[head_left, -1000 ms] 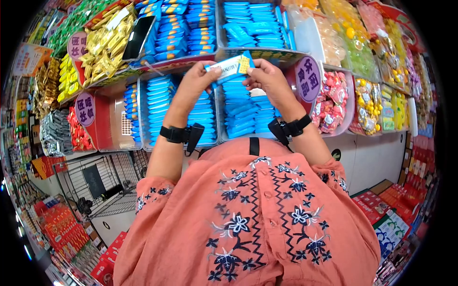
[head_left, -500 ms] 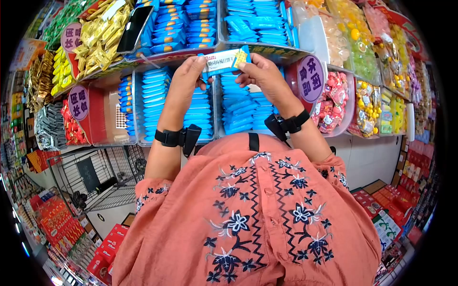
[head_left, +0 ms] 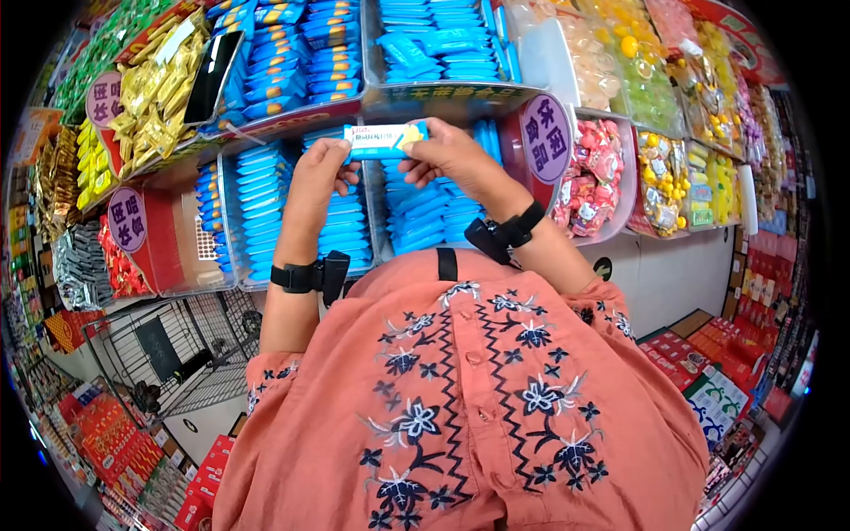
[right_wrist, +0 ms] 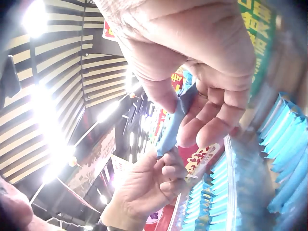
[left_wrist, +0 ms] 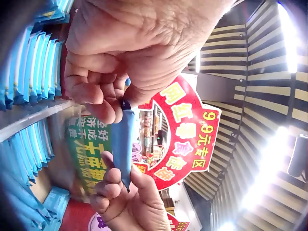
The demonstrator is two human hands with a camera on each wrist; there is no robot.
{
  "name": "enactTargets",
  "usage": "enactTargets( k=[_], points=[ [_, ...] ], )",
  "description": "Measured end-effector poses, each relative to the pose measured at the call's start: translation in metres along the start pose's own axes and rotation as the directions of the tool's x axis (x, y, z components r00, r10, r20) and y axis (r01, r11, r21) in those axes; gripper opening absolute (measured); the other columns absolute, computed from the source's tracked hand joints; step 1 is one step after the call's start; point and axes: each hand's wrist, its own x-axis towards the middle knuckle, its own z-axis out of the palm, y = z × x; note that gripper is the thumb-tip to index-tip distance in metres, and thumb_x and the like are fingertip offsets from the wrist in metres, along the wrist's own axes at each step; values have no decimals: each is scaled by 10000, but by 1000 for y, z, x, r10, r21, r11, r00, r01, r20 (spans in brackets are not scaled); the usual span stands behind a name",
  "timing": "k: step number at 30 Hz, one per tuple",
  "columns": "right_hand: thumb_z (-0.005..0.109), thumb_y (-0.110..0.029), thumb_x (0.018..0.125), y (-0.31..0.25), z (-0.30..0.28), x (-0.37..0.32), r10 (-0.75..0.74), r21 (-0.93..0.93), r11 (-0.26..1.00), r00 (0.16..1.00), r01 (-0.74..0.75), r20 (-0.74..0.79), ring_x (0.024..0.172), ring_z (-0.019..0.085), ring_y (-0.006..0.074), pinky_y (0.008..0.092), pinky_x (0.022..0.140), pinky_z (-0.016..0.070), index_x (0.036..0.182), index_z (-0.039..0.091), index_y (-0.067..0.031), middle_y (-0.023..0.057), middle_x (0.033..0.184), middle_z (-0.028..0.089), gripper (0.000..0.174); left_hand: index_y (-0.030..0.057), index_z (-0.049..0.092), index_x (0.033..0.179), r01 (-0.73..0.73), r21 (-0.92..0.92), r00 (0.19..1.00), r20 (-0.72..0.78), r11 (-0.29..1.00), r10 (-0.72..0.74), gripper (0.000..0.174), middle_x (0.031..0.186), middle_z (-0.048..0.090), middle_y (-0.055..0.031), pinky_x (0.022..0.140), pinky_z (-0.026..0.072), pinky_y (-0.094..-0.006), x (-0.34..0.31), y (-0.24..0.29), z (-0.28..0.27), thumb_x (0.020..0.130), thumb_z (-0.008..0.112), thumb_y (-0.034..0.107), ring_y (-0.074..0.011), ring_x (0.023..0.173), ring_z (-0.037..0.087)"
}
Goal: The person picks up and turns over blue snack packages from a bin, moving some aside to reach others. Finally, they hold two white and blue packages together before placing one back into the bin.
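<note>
Both hands hold a small blue-and-white biscuit packet [head_left: 385, 140] level in front of the body, its printed face turned up in the head view. My left hand [head_left: 320, 173] pinches one end between thumb and fingers. At the other end, my right hand [head_left: 452, 159] pinches the packet the same way. Seen edge-on in the left wrist view, the packet [left_wrist: 124, 139] spans the gap between the two hands. Below it, rows of similar blue packets [head_left: 261, 199] stand in clear bins, partly hidden by the hands and forearms.
Behind the hands, an upper shelf carries more blue packets [head_left: 332, 53] and gold-wrapped sweets [head_left: 159, 88]. A dark phone-like panel [head_left: 214, 78] leans between them. Pink packs [head_left: 595, 168] fill a bin at right. A wire shopping cart [head_left: 190, 345] stands at lower left.
In the head view, the hands and packet have shifted left and slightly down, along with the shelves, as the view turned. Both hands keep their pinch on the packet's ends.
</note>
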Motion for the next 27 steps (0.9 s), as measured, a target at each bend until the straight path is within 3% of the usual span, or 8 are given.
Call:
enactTargets(
  k=[5,14,22,27],
  points=[
    [682,-262,930,13,-6,2,53,-10,999,998,-53,25,720,692,159,268,632,566,1233,505,-4,134,923,703,436,29,591,1107,60,7,998,18,998,-60,359,917,654,-50,576,463,-216,-6,-6,3,983,631,363,-97,726,628],
    [668,-285,942,18,-7,-4,61,-38,997,998,-60,32,736,694,158,278,644,569,1221,531,-26,122,931,705,405,20,570,1065,29,-12,999,38,1000,-28,335,959,675,-84,579,462,-227,-12,-15,5,974,642,334,-111,751,639],
    [668,-303,944,21,-5,-12,65,-60,996,997,-63,34,740,697,165,287,644,569,1206,550,-35,116,926,708,393,57,592,1062,9,-55,999,35,998,-7,256,918,648,-34,580,471,-222,-26,-18,8,983,636,297,-106,738,638],
    [668,-275,940,19,4,-26,29,-34,999,999,-28,20,753,706,186,299,637,574,1275,524,-31,125,993,683,439,55,592,1062,-10,-59,999,34,998,12,247,917,647,-33,579,472,-226,-40,-22,9,988,629,288,-109,729,639]
  ],
)
